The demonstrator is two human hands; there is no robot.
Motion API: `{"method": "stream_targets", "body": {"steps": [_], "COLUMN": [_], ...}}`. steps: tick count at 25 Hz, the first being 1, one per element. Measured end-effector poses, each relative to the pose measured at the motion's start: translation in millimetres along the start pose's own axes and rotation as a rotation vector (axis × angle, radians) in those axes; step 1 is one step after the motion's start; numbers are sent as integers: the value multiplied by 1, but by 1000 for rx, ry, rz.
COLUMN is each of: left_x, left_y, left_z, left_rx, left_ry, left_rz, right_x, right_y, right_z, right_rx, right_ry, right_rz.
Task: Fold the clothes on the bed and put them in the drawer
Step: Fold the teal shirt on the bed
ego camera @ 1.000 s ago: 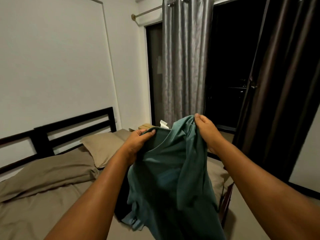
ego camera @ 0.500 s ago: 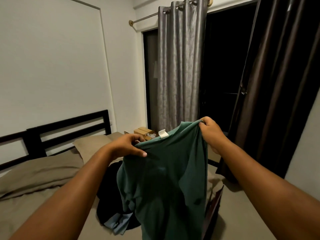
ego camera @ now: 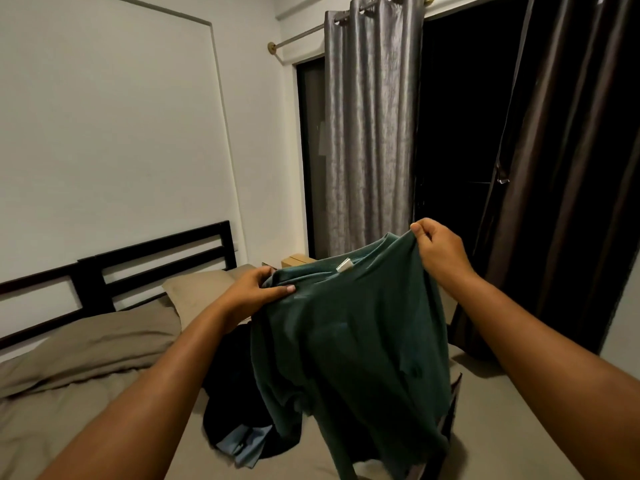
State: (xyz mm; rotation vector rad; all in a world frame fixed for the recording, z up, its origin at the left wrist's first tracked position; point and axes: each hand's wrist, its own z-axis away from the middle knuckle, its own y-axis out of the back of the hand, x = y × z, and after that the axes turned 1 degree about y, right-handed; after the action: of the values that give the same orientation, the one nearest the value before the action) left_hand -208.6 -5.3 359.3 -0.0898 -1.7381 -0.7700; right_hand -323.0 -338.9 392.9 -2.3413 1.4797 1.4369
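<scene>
A dark green T-shirt [ego camera: 349,344] hangs in the air over the bed [ego camera: 69,410], its white neck label showing at the top. My left hand [ego camera: 254,294] grips one shoulder of it, thumb on the front. My right hand [ego camera: 438,249] pinches the other shoulder, held higher. Under the shirt, a pile of dark clothes [ego camera: 227,403] with a light blue piece [ego camera: 242,441] lies on the beige sheet. No drawer is in sight.
Beige pillows [ego camera: 197,292] and a black slatted headboard [ego camera: 156,254] are at the left. A cardboard box [ego camera: 298,261] sits beyond the bed. Grey curtain [ego camera: 370,133] and dark curtain [ego camera: 571,168] flank a black doorway. The bed's right edge drops off below the shirt.
My hands have pulled apart, spreading the shirt's shoulders wider. The right hand rose a little; the shirt now hangs flatter and more open.
</scene>
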Motion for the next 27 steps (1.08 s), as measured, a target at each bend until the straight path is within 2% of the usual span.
{"method": "stream_targets", "body": {"steps": [2,6,11,15,18,20,21,27], "left_x": [7,13,14,16,20,19,18,24], "left_y": [6,35,63,65,68,72,75,74], "left_z": [2,9,21,25,28,29,29,28], "left_rx": [-6,-166,-55,103,200,236,241,227], "left_ry": [15,70,-25,-76,-100,-110,-120,-136], "left_rz": [10,27,59,31,18,37,48,207], "right_x": [3,5,7,-7,-18,-22,-22,-15], "right_y": [-8,-13,-13,-24,-16,-8,-7,-19], "right_z": [-2,0,1,0,2,2,1,-1], "right_rx": [65,69,-32,-219,-447,-582,-594,-261], "right_ry": [-19,-41,74,25,3,22,42,92], "right_rz": [8,-12,12,-13,-194,-163,-113,24]}}
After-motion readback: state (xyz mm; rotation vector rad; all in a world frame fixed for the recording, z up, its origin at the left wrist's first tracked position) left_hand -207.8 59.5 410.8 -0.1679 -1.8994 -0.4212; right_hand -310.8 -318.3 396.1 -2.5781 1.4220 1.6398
